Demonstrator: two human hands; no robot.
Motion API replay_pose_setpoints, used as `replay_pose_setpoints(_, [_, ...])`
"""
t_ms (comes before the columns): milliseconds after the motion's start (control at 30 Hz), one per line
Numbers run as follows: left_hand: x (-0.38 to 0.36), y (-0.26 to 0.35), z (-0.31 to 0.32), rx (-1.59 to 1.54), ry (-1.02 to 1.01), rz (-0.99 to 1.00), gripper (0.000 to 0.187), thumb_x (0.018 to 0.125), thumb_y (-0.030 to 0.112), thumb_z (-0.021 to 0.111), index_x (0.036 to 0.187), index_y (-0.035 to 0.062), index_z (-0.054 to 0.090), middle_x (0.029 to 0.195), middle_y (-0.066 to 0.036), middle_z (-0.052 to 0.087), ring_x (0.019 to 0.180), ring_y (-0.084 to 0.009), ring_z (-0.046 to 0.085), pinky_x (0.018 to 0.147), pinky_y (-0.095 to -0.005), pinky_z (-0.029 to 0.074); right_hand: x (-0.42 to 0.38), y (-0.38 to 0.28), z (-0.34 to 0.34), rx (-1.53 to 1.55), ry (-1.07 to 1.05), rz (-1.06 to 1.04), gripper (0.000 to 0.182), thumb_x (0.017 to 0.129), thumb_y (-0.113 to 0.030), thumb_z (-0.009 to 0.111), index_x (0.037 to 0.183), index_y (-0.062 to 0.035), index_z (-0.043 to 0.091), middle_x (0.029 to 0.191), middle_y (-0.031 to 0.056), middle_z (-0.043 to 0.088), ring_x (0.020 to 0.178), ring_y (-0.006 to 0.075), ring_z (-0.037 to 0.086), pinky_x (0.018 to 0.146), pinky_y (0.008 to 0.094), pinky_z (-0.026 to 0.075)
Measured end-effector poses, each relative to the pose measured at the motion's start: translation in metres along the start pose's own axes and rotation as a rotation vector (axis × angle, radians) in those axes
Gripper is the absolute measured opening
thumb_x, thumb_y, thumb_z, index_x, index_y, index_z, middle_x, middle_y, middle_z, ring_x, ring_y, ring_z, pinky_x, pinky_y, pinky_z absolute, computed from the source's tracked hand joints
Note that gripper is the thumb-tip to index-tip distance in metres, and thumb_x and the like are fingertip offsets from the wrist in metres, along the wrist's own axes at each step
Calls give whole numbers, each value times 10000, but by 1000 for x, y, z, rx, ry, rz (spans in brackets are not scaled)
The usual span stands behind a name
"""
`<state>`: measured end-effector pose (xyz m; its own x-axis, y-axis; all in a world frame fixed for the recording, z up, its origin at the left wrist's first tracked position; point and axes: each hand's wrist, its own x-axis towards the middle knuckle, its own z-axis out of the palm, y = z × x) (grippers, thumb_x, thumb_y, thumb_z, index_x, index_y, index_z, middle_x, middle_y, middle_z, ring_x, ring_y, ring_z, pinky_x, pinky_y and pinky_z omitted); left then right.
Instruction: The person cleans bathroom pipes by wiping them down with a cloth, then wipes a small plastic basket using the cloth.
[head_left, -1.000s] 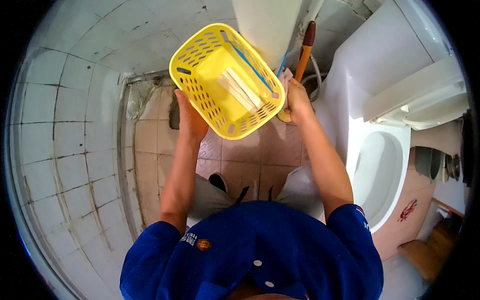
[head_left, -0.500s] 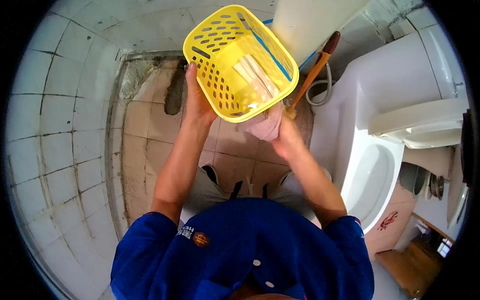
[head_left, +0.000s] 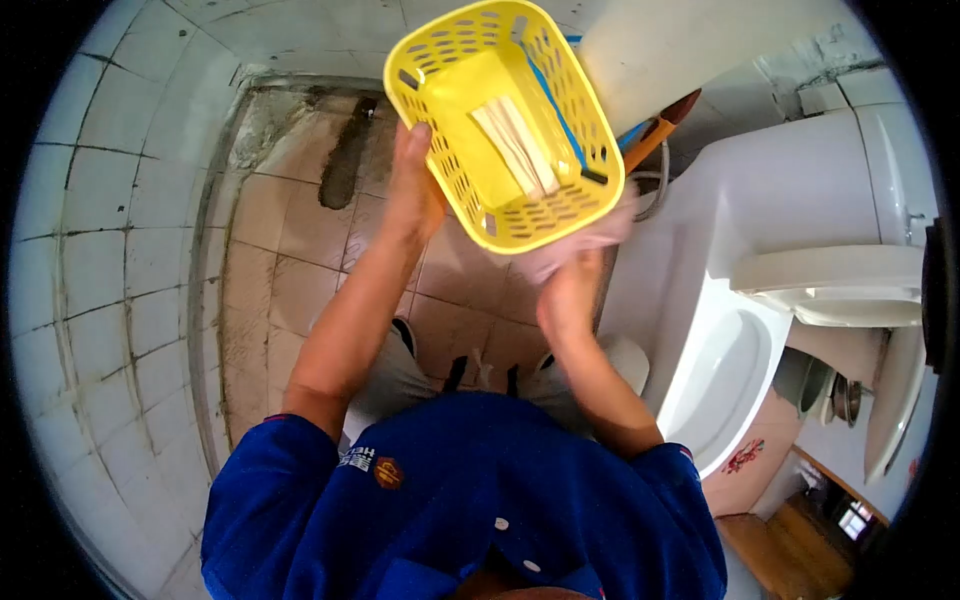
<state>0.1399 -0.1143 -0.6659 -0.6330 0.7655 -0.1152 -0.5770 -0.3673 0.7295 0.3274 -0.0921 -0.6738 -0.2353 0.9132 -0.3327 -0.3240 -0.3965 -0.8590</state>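
A yellow perforated plastic basket [head_left: 462,92] is held up in front of me, its open side facing me. My left hand [head_left: 415,190] grips its left wall, thumb lying against the outside near the rim. Under the near right corner, my right hand [head_left: 570,297] is closed on a pale pink cloth [head_left: 578,250] pressed up to the basket's outer side; its fingertips are hidden behind the cloth. Inside the basket lie pale, flat strips [head_left: 515,148] on the bottom. A thin blue strip [head_left: 555,105] runs along the right inner wall.
A white toilet [head_left: 725,385] with a raised seat [head_left: 830,265] stands to my right. Behind the basket rise a thick pale pipe [head_left: 655,50] and an orange-handled brush [head_left: 650,142]. Tiled wall [head_left: 100,270] borders the left, and a brown tiled floor [head_left: 300,225] lies below.
The basket has shifted slightly right and tipped so that more of its bottom shows. My right hand and the cloth moved along under its near right side.
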Motion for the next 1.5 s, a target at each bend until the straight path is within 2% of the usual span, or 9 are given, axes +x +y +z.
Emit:
replay_pose_setpoints(100, [6,-11,-13,0,-34,31,697,857,496,662,1361,73,429,1304,-92,559,1187,-242,562,1001,-438,472,-20,19,-1,-174,-182,315,235,973,-75,480,1173,22,557,1098,82,640,1013,152,601,895,300,483])
replay_pose_setpoints(333, [5,-6,-6,96,-65,220,740,846,500,673,1382,68,401,1321,-95,546,1192,-235,561,1002,-423,475,14,-13,-8,172,-28,-47,354,996,-143,488,1328,-28,456,1242,103,595,1116,192,596,956,329,487])
replay_pose_setpoints(533, [1,-2,-7,-16,-82,108,716,878,506,626,1382,58,386,1298,-103,557,1167,-232,582,978,-391,497,-9,-31,-22,-67,-127,-49,369,993,-189,480,1321,-20,470,1243,95,588,1136,204,587,968,348,486])
replay_pose_setpoints(633, [3,-1,-7,69,-104,160,741,866,503,639,1391,56,367,1315,-96,538,1181,-221,569,980,-380,494,5,-61,-35,65,-32,-276,385,946,-101,566,1308,-8,475,1232,103,579,1116,211,590,945,346,501])
replay_pose_setpoints(700, [5,-3,-6,58,-72,182,773,808,376,699,1406,67,319,1339,-98,492,1241,-227,507,1036,-383,439,22,-81,-39,40,23,-352,398,938,-90,573,1313,-5,469,1234,105,578,1123,217,587,949,357,501])
replay_pose_setpoints(900, [3,-5,-8,50,-100,200,800,802,324,695,1435,56,286,1357,-111,470,1254,-244,489,1050,-388,423,47,-123,-4,-384,-72,-697,265,882,-36,585,1143,6,582,1115,65,598,1016,164,576,903,262,437])
replay_pose_setpoints(1033, [2,-6,-4,53,-117,231,888,785,334,706,1476,46,229,1391,-139,436,1291,-268,451,1078,-404,389,46,-104,-3,-957,-185,-781,234,791,9,578,1009,-12,659,1041,57,614,984,164,583,888,264,433])
replay_pose_setpoints(1167, [2,-11,-10,330,-60,254,1025,729,394,729,1513,45,169,1441,-165,376,1348,-289,378,1114,-416,332,50,-100,-31,-840,-161,-526,273,779,20,558,1022,-11,678,1004,45,629,944,149,579,865,251,437])
replay_pose_setpoints(1500, [-3,-3,-3,282,-88,196,1110,678,510,746,1513,42,186,1456,-162,353,1375,-290,332,1139,-421,283,32,-155,-28,-689,-26,-649,285,794,34,527,1040,2,666,1015,25,646,937,116,572,848,231,443])
